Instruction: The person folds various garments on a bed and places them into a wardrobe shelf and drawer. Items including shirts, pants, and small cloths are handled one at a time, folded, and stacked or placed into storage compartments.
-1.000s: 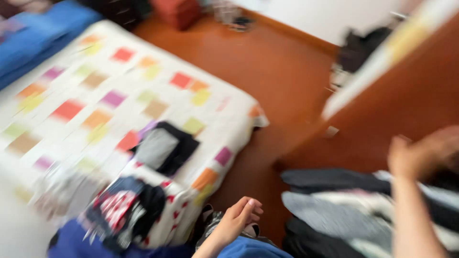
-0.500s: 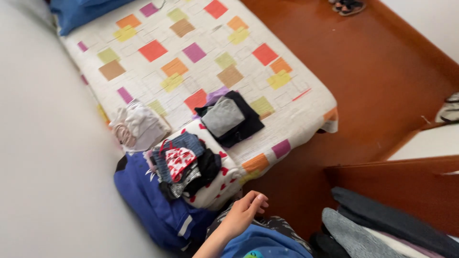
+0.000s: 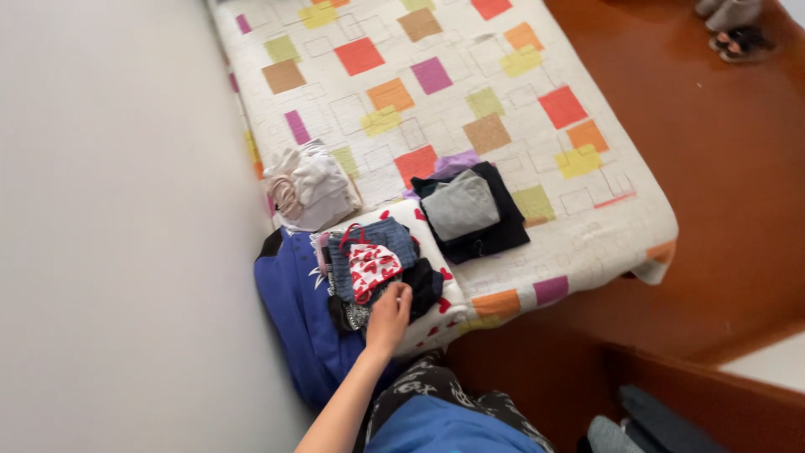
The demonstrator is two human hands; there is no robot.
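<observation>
The small stack of folded clothes [image 3: 373,273] sits at the near end of the bed [image 3: 503,109], close to the wall side. It's a blue-grey knit piece, a white piece with red hearts [image 3: 371,267] on top, and dark stuff underneath, all resting on a white cushion-like thing with red hearts [image 3: 436,315].

The left hand [image 3: 388,319] is on the near edge of that stack, fingers pointing away from the body and pressed onto the dark fabric right below the heart-print piece. The forearm comes up from the bottom of the view at a slant, pretty much straight, palm facing down. Can't really tell if the fingers are pinching the cloth or just lying on it. The right hand isn't anywhere in the shot.

Just left of the stack, a blue garment [image 3: 298,323] hangs down between bed and wall [image 3: 117,226]. Behind the stack there's a bundle of pale pinkish-white clothes [image 3: 312,186], and to the right a folded grey piece on a black one [image 3: 470,210], with a bit of purple poking out behind. The bedcover is white with coloured squares. Beyond the bed is an orange-brown floor [image 3: 729,168], with a pair of sandals [image 3: 738,42] at the far corner.
</observation>
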